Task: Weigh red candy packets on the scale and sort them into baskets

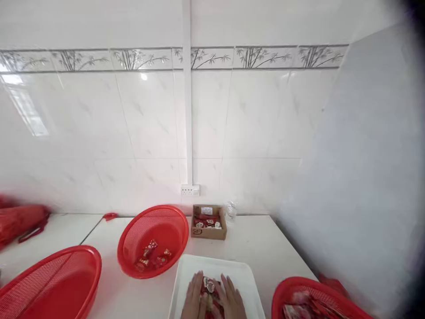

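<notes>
Item one: red packets [210, 293], glossy wrappers with a pale patch, lying in a small heap in the middle of the tray [247, 275] at the near edge of the counter [262, 243].

Our left hand [193, 302] and right hand [233, 302] lie palm down on either side of the heap. The fingers are stretched out and loose, touching the packets without closing on any.

The tray is white, smooth and rectangular with rounded corners and a low rim. Its far half is bare.

Left of the tray and just beyond it we list a round red mesh basket [156, 212] of plastic, with a few more red packets at its bottom.

A larger red basket [71, 259] sits at the near left edge. A third red basket [290, 285], holding wrappers, sits at the near right edge.

Against the back edge stands a small brown cardboard box [209, 233] with packets inside. It has a white label and a printed mark on the front, both too small to read. A clear bottle [231, 211] stands just beside its right corner.

Bare counter lies between the tray, the box and the right edge.

Above the box is a white wall socket [190, 190] on glossy white tile. A red bag [20, 219] lies at the far left.
</notes>
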`<state>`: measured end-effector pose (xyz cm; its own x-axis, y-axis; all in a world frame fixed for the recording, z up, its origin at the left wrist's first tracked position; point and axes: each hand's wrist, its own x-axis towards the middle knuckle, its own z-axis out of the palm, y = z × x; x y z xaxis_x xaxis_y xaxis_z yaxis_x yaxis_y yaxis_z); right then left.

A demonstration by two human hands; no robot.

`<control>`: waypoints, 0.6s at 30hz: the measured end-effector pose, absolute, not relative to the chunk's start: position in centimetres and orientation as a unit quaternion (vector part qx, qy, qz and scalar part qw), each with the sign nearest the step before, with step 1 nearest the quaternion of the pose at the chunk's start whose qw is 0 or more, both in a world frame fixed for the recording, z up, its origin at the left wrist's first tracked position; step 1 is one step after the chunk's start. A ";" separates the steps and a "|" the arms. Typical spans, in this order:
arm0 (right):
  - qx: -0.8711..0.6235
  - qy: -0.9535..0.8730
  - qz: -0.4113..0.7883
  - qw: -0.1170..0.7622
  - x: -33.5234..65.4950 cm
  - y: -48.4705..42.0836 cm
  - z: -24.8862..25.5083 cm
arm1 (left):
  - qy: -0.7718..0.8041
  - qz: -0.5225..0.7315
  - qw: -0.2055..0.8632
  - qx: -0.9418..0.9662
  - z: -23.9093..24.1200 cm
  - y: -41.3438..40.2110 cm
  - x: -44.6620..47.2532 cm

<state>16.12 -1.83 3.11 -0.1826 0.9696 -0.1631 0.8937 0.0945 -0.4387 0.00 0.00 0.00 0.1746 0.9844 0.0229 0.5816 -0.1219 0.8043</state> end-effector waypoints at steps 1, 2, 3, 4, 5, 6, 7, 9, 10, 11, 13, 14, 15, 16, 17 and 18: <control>-0.632 -0.738 0.217 0.088 15.6 -1.9 3.5 | 0.581 0.321 0.327 0.673 0.5 -0.4 -1.4; -0.632 -0.741 0.209 0.090 15.0 -1.9 3.8 | 0.591 0.341 0.311 0.662 1.0 -0.8 -2.9; -0.633 -0.742 0.201 0.091 14.4 -2.0 4.2 | 0.601 0.356 0.293 0.653 1.6 -1.2 -4.5; -0.634 -0.743 0.195 0.090 13.8 -2.2 4.6 | 0.611 0.366 0.271 0.647 2.3 -1.6 -6.1; -0.634 -0.744 0.190 0.090 13.2 -2.4 5.0 | 0.626 0.365 0.243 0.645 3.1 -2.1 -8.0; -0.636 -0.744 0.189 0.082 12.5 -2.6 5.4 | 0.638 0.358 0.211 0.648 3.9 -2.5 -9.9; -0.642 -0.741 0.186 0.069 11.8 -2.8 5.7 | 0.646 0.346 0.181 0.656 4.7 -2.9 -11.9; -0.649 -0.739 0.169 0.059 10.7 -3.2 6.0 | 0.671 0.319 0.121 0.659 5.8 -3.6 -16.1; -0.657 -0.735 0.159 0.058 10.4 -3.4 5.9 | 0.685 0.299 0.098 0.657 6.1 -3.9 -18.0; -0.666 -0.729 0.149 0.059 10.2 -3.6 5.7 | 0.702 0.276 0.082 0.651 6.3 -4.3 -19.8; -0.684 -0.713 0.139 0.067 10.2 -4.2 5.1 | 0.742 0.234 0.055 0.626 6.3 -5.1 -22.9; -0.690 -0.707 0.135 0.076 10.5 -4.6 4.7 | 0.759 0.213 0.050 0.613 6.3 -5.6 -24.0; -0.695 -0.702 0.131 0.086 10.9 -5.0 4.3 | 0.775 0.195 0.049 0.599 6.1 -6.0 -24.9; -0.699 -0.698 0.127 0.096 11.3 -5.5 4.0 | 0.788 0.177 0.053 0.587 6.0 -6.4 -25.7; -0.701 -0.695 0.124 0.107 11.7 -6.0 3.7 | 0.799 0.159 0.060 0.577 5.9 -6.7 -26.2; -0.702 -0.692 0.120 0.116 12.0 -6.5 3.4 | 0.806 0.140 0.069 0.571 5.8 -7.0 -26.6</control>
